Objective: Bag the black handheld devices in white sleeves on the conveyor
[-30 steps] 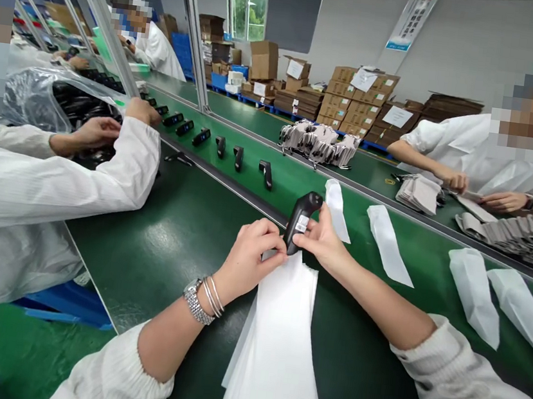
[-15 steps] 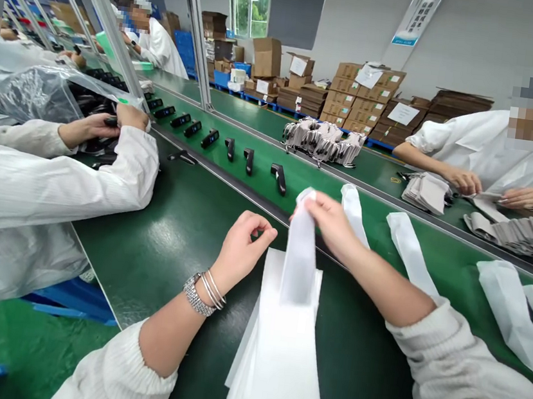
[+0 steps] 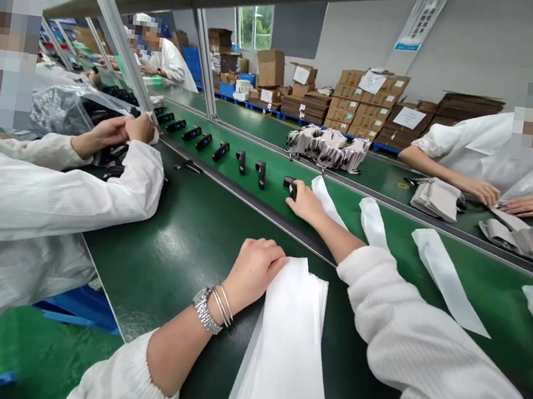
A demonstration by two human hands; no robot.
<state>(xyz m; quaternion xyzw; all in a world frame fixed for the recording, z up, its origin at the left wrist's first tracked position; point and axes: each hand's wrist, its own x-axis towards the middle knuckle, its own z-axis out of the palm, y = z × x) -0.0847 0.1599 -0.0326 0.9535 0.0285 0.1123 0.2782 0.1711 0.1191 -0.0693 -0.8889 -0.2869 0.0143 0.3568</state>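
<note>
My right hand reaches over the green belt, its fingers closed on a black handheld device at the near end of a row. White sleeves lie on the belt, one just beside that hand and others further right. A stack of white sleeves rests on the dark green table in front of me. At the stack's top left corner is my left hand, thumb and fingers pinched on the edge of a sleeve. More black devices stand in a line to the left.
At the left, a person's hands work by a clear plastic bag. Across the belt, another person's hands are near grey-white bundles. A metal post rises beyond the belt.
My right hand has let go of a white sleeve, now on the belt, and moved forward onto a black device. My left hand has come onto the stack's top edge. Sleeves on the belt have shifted.
</note>
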